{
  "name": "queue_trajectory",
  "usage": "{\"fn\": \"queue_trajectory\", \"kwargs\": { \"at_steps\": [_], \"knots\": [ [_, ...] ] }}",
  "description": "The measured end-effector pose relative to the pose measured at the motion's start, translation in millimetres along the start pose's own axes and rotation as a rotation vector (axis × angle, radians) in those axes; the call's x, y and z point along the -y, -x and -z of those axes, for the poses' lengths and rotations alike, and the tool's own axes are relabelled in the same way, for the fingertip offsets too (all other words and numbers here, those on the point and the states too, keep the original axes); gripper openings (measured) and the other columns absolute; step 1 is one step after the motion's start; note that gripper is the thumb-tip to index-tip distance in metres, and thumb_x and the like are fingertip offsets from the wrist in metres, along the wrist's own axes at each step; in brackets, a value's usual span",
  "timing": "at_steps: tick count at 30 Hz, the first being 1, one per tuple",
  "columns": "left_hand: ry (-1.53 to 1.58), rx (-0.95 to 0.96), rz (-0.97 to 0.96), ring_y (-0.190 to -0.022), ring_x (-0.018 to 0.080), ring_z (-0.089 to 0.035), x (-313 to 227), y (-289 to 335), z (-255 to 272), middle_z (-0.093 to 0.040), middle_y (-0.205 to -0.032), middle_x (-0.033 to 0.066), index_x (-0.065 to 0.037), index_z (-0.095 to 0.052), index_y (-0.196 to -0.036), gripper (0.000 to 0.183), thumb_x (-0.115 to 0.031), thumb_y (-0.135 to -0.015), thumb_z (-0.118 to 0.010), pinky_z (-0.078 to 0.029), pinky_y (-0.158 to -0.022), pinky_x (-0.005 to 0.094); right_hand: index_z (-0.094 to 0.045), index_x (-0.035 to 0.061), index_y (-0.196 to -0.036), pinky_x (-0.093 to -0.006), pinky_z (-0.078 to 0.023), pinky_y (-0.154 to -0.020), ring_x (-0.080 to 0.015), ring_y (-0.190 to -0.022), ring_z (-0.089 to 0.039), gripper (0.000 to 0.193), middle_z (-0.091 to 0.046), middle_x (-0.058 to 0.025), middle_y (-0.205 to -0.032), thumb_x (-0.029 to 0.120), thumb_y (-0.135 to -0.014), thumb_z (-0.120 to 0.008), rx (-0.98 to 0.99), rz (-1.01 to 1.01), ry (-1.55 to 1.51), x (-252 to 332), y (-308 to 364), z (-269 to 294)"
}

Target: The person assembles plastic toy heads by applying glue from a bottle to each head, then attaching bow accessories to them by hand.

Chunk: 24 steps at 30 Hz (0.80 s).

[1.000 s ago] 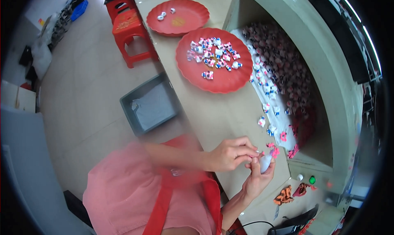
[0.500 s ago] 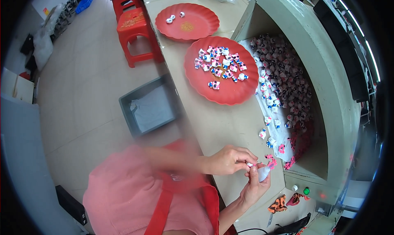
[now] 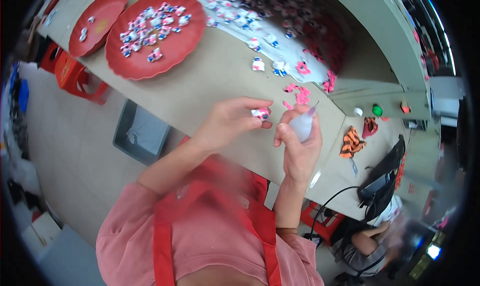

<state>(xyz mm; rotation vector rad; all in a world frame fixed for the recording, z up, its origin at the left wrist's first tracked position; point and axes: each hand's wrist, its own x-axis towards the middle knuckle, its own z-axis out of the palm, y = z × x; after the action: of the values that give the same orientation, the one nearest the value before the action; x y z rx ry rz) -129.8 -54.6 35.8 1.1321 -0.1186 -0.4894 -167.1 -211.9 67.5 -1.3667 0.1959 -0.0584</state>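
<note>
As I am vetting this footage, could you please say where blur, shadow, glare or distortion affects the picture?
In the head view, haze blurs part of the red apron; the heaped figurines inside the booth sink into shadow; a bright spot glares at lower right; the booth's edge bends and corners go black; the left hand and right hand look clear.

Head view: left one of two head-worn fisheye cameras, looking down from above the fingers.
Apron: near the lens, below the fingers in frame.
Table: under the fingers, seen from above, at middle range.
Cabinet frame: upper right of the fingers, bent toward the rim.
Floor: left of the fingers, farther off.
</note>
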Motion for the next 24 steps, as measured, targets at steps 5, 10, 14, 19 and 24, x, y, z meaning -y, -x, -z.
{"fn": "queue_trajectory", "kwargs": {
  "at_steps": [5,10,14,19,24],
  "knots": [
    [0.222,0.103,0.179,-0.089,0.022,-0.062,-1,-9,0,-0.06,-0.104,0.0125,0.0,-0.051,-0.117,0.034,-0.006,-0.085,-0.057,-0.049,-0.08,0.0266,-0.037,0.0038,-0.108,-0.0257,-0.048,-0.057,-0.0129,-0.069,-0.056,0.034,-0.049,-0.0078,-0.092,-0.004,-0.08,-0.055,-0.073,-0.006,-0.014,7,9,38],
    [0.077,0.137,0.218,-0.09,0.0208,-0.062,-15,-9,-5,-0.061,-0.102,0.0113,-0.001,-0.055,-0.113,0.029,-0.007,-0.085,-0.056,-0.049,-0.079,0.0275,-0.041,-0.0003,-0.108,-0.0277,-0.05,-0.062,-0.0149,-0.072,-0.057,0.032,-0.053,-0.009,-0.089,-0.001,-0.08,-0.057,-0.028,-0.05,-0.098,8,7,44],
    [-0.192,0.101,-0.024,-0.086,0.0111,-0.059,15,-2,-8,-0.064,-0.093,0.005,-0.002,-0.062,-0.104,0.024,-0.008,-0.08,-0.061,-0.047,-0.079,0.0275,-0.045,-0.0025,-0.111,-0.0262,-0.047,-0.059,-0.0145,-0.064,-0.056,0.043,-0.058,-0.0063,-0.077,0.008,-0.075,-0.067,-0.174,-0.072,0.022,6,21,30],
    [-0.661,0.106,-0.27,-0.09,0.0262,-0.056,28,-1,-36,-0.058,-0.097,0.0118,-0.002,-0.059,-0.102,0.024,-0.01,-0.079,-0.058,-0.044,-0.078,0.0348,-0.051,-0.0013,-0.099,-0.0251,-0.047,-0.068,-0.0137,-0.075,-0.055,0.029,-0.057,-0.0086,-0.087,0.004,-0.076,-0.068,-0.19,-0.125,0.113,-14,25,40],
    [-0.692,0.055,-0.263,-0.092,0.0274,-0.054,21,1,-34,-0.056,-0.1,0.0119,-0.003,-0.056,-0.103,0.024,-0.011,-0.08,-0.056,-0.043,-0.078,0.0352,-0.051,-0.0019,-0.098,-0.0246,-0.046,-0.066,-0.0142,-0.075,-0.053,0.03,-0.056,-0.0081,-0.087,0.003,-0.075,-0.069,-0.142,0.043,0.23,-15,13,29]
  ]
}}
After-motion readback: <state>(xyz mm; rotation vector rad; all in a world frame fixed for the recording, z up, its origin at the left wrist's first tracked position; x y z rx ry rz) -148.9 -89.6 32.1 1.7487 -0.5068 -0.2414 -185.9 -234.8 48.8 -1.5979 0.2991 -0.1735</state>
